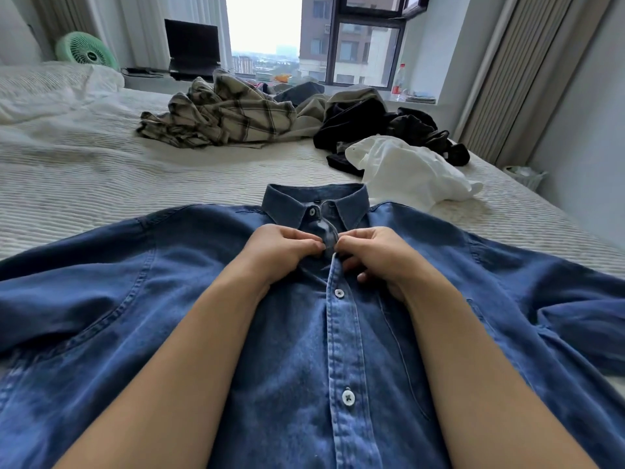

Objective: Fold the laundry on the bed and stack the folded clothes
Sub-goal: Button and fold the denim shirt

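A blue denim shirt [169, 316] lies spread face up on the white bed [84, 184], collar away from me, sleeves out to both sides. My left hand [282, 247] and my right hand [372, 252] meet at the button placket just below the collar. Each pinches an edge of the placket with curled fingers. Two white buttons lower on the placket are fastened. Beyond the collar lie a crumpled white garment [409, 170], a plaid shirt [220, 113] and a heap of black clothes [372, 126].
A green fan [84, 50] and a laptop [192, 49] stand at the far side by the window. A plastic bottle [399, 81] stands on the sill. Curtains hang at the right, with a small bin [526, 177] beside the bed.
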